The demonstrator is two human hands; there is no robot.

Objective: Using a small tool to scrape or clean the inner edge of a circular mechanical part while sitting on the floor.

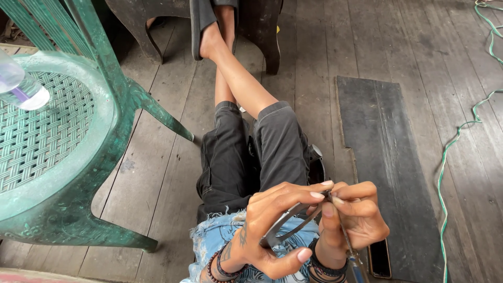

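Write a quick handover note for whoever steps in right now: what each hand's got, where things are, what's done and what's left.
Left hand: pinches a curved grey strip at its top end.
Right hand: holds a thin tool upright, tip at the same spot.
Both work over the lap, above the dark shorts.
Nearby: green chair with a bottle; black board on the floor.
Done or left: cannot tell; the joint is hidden by fingertips.
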